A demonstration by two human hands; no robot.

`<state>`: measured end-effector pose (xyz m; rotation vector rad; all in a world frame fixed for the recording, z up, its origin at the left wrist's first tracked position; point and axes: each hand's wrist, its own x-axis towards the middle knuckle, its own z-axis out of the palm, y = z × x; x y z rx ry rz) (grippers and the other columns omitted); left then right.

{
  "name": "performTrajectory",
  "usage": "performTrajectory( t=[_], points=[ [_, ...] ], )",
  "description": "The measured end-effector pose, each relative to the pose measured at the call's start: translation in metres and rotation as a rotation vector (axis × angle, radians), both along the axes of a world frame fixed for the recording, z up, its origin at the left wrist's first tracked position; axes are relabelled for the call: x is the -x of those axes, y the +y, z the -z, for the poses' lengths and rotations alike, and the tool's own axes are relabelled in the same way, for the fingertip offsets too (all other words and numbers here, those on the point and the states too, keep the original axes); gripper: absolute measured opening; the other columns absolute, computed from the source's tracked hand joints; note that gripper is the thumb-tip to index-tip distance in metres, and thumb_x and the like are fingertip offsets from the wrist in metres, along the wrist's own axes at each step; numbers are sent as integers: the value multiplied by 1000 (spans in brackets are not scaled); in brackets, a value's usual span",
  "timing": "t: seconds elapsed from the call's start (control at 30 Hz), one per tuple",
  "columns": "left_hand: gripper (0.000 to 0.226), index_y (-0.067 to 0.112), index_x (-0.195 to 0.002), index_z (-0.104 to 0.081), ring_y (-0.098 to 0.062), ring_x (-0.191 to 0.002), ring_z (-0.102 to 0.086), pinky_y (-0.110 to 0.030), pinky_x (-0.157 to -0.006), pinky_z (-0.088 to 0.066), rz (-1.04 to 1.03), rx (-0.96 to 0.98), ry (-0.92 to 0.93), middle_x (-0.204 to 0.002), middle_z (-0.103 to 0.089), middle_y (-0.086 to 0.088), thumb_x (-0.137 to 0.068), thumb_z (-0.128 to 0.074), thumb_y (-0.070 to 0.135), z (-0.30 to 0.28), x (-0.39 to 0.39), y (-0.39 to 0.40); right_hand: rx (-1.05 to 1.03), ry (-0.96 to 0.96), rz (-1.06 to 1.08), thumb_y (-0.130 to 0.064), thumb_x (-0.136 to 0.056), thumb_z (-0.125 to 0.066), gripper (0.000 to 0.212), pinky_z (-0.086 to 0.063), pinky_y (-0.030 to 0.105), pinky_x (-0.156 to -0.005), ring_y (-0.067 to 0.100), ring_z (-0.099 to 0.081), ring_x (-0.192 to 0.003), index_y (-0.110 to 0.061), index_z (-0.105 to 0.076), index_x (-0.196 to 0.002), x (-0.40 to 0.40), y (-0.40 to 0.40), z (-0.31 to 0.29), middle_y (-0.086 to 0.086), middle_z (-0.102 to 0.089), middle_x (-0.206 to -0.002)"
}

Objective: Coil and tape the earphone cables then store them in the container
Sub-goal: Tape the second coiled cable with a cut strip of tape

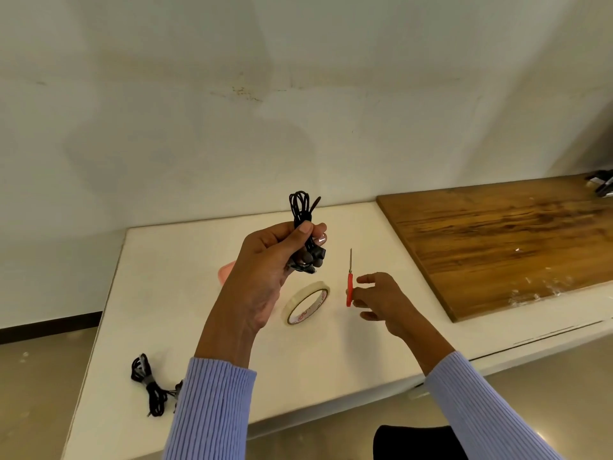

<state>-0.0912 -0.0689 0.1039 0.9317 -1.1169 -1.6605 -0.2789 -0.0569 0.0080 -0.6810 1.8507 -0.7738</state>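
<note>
White tabletop [199, 260], as I see it: left hand [265, 270] grips 1 coiled black earphone cable [300, 207], raised above tape roll [306, 303]; right hand [381, 303] pinches red scissors [349, 288].

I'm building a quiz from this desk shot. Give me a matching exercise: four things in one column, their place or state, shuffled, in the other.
Things:
1. coiled earphone cable
2. tape roll
3. scissors
4. second earphone bundle

Places or states:
A. lying at the table's near left edge
B. held up in the left hand
C. red-handled, at the right hand
D. on the white table between the two hands

Pairs: 1-B, 2-D, 3-C, 4-A
</note>
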Motion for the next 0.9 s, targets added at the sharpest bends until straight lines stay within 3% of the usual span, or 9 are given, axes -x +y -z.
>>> performTrajectory(
  t=[0.2, 0.33, 0.47, 0.53, 0.63, 0.73, 0.83, 0.9],
  points=[
    [22, 6, -85, -71, -15, -66, -66, -20, -59, -51, 3, 11, -5, -82, -73, -7, -92, -51, 14, 0, -1, -1, -1, -83, -39, 0, -90, -55, 34, -56, 27, -51, 23, -66, -66, -2, -47, -123, -3, -2, 0, 15, -60, -100],
    [22, 6, -85, -70, -13, -63, -67, -18, -58, -51, 15, 1, 1, -78, -73, -4, -92, -51, 14, 2, 1, -2, 65, -133, -30, 3, -90, -54, 32, -57, 26, -53, 21, -66, -71, -1, -50, -121, -2, -5, -3, 11, -61, -88],
    [21, 5, -87, -70, -13, -66, -67, -18, -60, -51, 14, -7, 2, -83, -73, -7, -91, -52, 14, 5, 3, -2, 18, -99, -30, 4, -89, -55, 34, -57, 26, -54, 21, -64, -72, 0, -49, -122, -2, -6, 3, 14, -60, -93],
    [21, 3, -89, -70, -14, -67, -67, -18, -60, -51, 15, -6, 3, -92, -73, -11, -90, -53, 15, 5, 2, -2, 2, 110, -100, 1, -89, -56, 35, -57, 27, -55, 20, -62, -70, -2, -48, -123, -3, -7, 13, 13, -57, -96],
    [23, 1, -92, -70, -15, -70, -67, -18, -61, -51, 16, -8, 2, -100, -72, -13, -91, -52, 16, 6, 1, -2, 34, 608, -340, -14, -92, -56, 30, -54, 30, -74, 24, -61, -84, -5, -48, -119, -10, -6, 27, 14, -57, -107],
    [22, 4, -91, -70, -14, -73, -68, -17, -63, -51, 12, -17, -6, -101, -72, -12, -91, -52, 16, 6, 2, -3, 37, 814, -451, -16, -91, -57, 25, -42, 24, -69, 18, -54, -82, -6, -52, -114, -20, -3, 32, 12, -60, -109],
    [22, 4, -89, -70, -14, -72, -68, -17, -62, -51, 8, -22, -9, -96, -73, -10, -91, -52, 15, 5, 2, -4, 30, 728, -396, -16, -88, -62, 19, -51, 27, -73, 19, -59, -78, -5, -57, -104, -22, -7, 30, 12, -64, -100],
    [22, 5, -87, -70, -14, -69, -67, -18, -61, -51, 9, -22, -8, -89, -73, -7, -92, -51, 15, 5, 1, -4, 26, 430, -241, -14, -85, -67, 18, -58, 38, -73, 27, -68, -76, -4, -58, -96, -16, -7, 22, 12, -66, -84]
  ],
)
